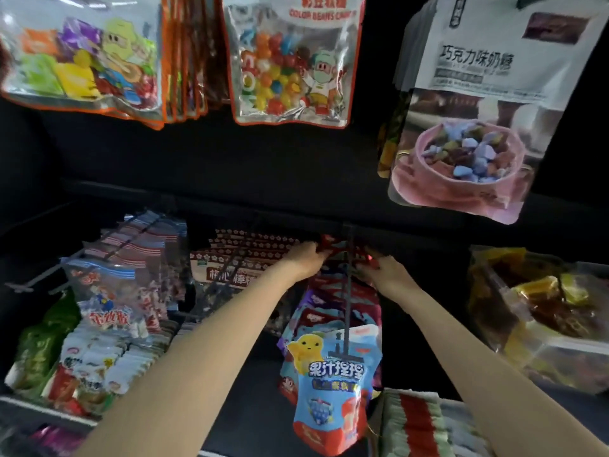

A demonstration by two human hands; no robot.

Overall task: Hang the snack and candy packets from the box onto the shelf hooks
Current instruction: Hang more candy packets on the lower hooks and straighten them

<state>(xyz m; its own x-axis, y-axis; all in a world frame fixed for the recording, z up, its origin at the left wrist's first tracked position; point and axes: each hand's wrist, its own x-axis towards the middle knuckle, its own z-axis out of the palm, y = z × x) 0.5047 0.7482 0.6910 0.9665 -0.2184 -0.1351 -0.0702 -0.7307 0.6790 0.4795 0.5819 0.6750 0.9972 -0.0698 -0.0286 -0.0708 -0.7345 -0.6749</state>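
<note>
— Both arms reached straight to twelve o'clock; what did they hold?
— Left hand and right hand pinched a red-topped packet at the back of the black hook.
— And its looks?
— Mostly hidden. At six o'clock hung a blue front packet with a yellow cartoon.

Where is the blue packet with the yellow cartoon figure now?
In the head view, the blue packet hangs low and centre-right at the front of the black hook, below both hands, between the person's forearms.
</note>
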